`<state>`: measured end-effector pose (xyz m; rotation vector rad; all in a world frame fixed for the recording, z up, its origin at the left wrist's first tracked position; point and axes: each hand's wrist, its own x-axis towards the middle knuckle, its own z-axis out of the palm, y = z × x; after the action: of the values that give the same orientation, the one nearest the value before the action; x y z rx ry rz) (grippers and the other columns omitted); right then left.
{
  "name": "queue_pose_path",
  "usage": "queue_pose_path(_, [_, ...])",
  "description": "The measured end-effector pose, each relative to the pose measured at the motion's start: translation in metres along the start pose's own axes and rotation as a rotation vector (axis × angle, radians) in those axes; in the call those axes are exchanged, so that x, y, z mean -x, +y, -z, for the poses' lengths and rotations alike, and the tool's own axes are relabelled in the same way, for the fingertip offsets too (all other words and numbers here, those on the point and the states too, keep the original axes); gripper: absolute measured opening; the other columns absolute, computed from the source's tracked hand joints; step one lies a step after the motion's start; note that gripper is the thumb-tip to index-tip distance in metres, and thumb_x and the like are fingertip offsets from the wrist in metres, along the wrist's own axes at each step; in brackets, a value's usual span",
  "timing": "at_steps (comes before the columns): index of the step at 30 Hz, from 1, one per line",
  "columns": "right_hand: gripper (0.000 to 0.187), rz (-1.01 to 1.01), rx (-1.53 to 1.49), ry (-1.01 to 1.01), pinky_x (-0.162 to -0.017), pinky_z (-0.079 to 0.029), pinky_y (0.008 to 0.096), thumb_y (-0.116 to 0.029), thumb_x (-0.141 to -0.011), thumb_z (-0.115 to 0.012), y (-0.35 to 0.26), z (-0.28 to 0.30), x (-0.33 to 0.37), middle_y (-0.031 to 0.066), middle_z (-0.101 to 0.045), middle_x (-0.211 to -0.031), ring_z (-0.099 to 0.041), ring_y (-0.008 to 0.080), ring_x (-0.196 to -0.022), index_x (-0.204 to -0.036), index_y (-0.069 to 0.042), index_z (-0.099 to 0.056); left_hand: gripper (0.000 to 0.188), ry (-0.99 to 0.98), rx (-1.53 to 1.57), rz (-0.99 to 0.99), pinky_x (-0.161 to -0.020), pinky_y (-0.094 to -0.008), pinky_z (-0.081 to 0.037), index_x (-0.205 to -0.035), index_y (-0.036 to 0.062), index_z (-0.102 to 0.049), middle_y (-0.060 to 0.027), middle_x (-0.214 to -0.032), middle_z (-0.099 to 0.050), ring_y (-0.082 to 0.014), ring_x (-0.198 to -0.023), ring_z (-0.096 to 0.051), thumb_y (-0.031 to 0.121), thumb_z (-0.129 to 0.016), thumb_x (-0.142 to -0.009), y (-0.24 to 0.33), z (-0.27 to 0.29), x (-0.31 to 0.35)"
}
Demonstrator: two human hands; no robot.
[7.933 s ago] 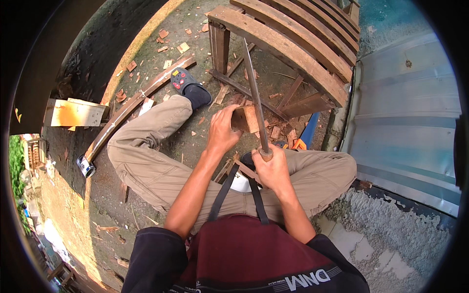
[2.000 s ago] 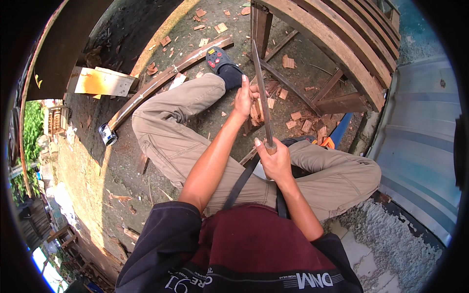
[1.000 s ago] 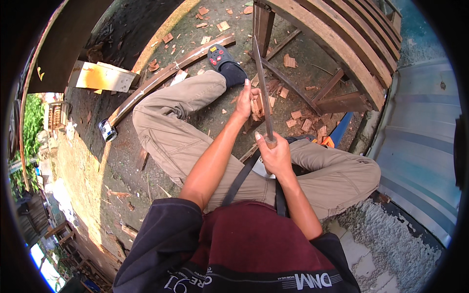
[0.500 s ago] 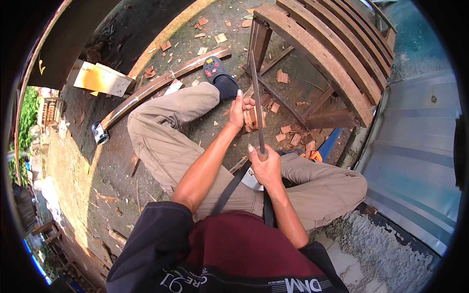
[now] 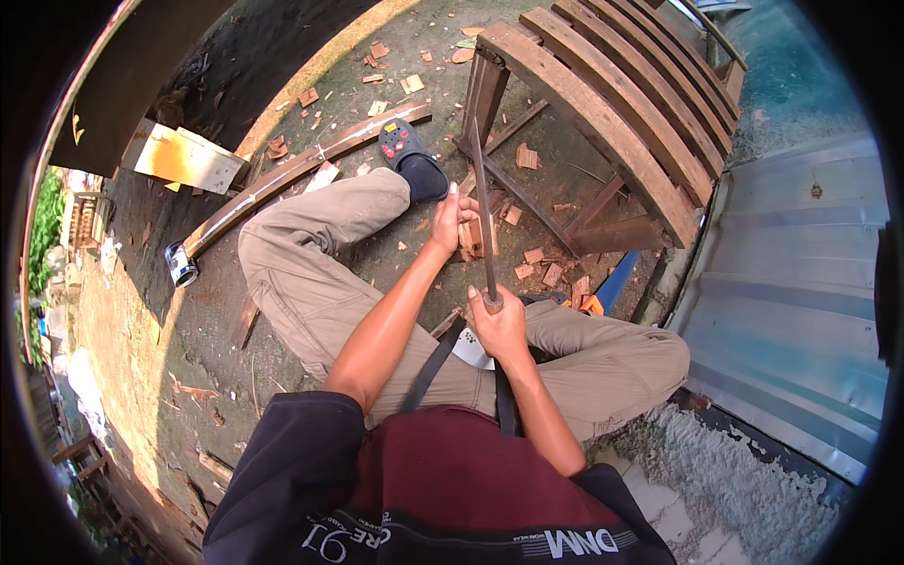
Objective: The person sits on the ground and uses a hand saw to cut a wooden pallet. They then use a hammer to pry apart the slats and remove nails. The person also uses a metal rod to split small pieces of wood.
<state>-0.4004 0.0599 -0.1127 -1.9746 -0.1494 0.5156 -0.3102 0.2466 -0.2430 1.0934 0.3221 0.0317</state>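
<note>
My right hand (image 5: 499,325) is closed around the handle of a long, narrow-bladed machete (image 5: 485,221), held over my lap. Its dark blade points away from me, tip toward the slatted bench. Beside the blade on its left is my left hand (image 5: 450,224), thumb raised and fingers loosely curled, with no object visible in it. A chopped wood block (image 5: 469,243) shows just beyond those fingers, partly hidden by the hand and the blade; whether the fingers touch it I cannot tell. A dark strap crosses my lap below the hands.
A slatted wooden bench (image 5: 603,113) stands far right, beside a corrugated metal sheet (image 5: 791,301). A blue saw (image 5: 617,282) lies by my right knee. A long timber (image 5: 282,179) meets a can (image 5: 182,265) at left. Wood chips (image 5: 553,274) litter the ground.
The whole view has shifted slightly, so the scene sits a little further left. Both hands keep nearly the same pose, and the machete stays in the right hand.
</note>
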Motion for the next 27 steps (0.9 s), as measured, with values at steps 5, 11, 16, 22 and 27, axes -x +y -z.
queue_pose_path(5, [0.028,0.005,0.01,0.045,-0.059,-0.047,0.0328,-0.023,-0.096,-0.073,-0.011,0.014,0.0,0.0056,-0.062,-0.064,-0.055,0.0116,-0.06,-0.084,0.001,-0.065,0.095,-0.032,-0.056,-0.082,-0.064,-0.025,-0.051,-0.104,-0.0065,-0.07,-0.0097,-0.081,-0.072,-0.0118,-0.068,-0.064,0.071,-0.017,-0.104,0.005,-0.014,-0.009])
queue_pose_path(11, [0.029,0.075,0.047,0.075,-0.061,-0.051,0.0407,-0.024,-0.094,-0.072,0.008,0.009,-0.01,0.0199,-0.068,-0.069,-0.071,0.0305,-0.064,-0.088,0.003,-0.067,0.095,0.017,-0.071,-0.102,-0.07,-0.0252,-0.053,-0.108,-0.007,-0.07,-0.0118,-0.085,-0.073,-0.0133,-0.073,-0.067,0.071,-0.015,-0.104,-0.025,-0.013,-0.013])
queue_pose_path(16, [0.03,0.003,0.018,0.075,-0.06,-0.05,0.0397,-0.025,-0.096,-0.07,-0.016,0.027,0.001,0.0176,-0.068,-0.067,-0.069,0.0284,-0.062,-0.084,0.003,-0.065,0.094,-0.114,-0.058,-0.064,-0.073,-0.0286,-0.054,-0.111,-0.0079,-0.07,-0.0126,-0.085,-0.074,-0.0157,-0.075,-0.068,0.068,-0.015,-0.106,0.012,-0.033,-0.004])
queue_pose_path(22, [0.031,-0.028,0.029,0.083,-0.059,-0.05,0.0397,-0.026,-0.095,-0.071,-0.002,0.022,-0.007,0.0175,-0.068,-0.067,-0.069,0.0289,-0.061,-0.085,0.003,-0.066,0.094,-0.035,-0.235,-0.091,-0.076,-0.0251,-0.051,-0.111,-0.0069,-0.071,-0.0108,-0.082,-0.073,-0.0123,-0.072,-0.065,0.067,-0.013,-0.106,-0.008,-0.024,-0.015])
queue_pose_path(27, [0.03,-0.001,-0.031,0.113,-0.058,-0.044,0.0339,-0.024,-0.096,-0.072,-0.003,0.02,-0.001,0.006,-0.058,-0.062,-0.051,0.011,-0.061,-0.083,0.001,-0.063,0.095,-0.071,-0.063,0.05,-0.083,-0.0286,-0.054,-0.11,-0.0064,-0.07,-0.0132,-0.09,-0.075,-0.0145,-0.081,-0.07,0.068,-0.011,-0.106,-0.001,-0.03,-0.004])
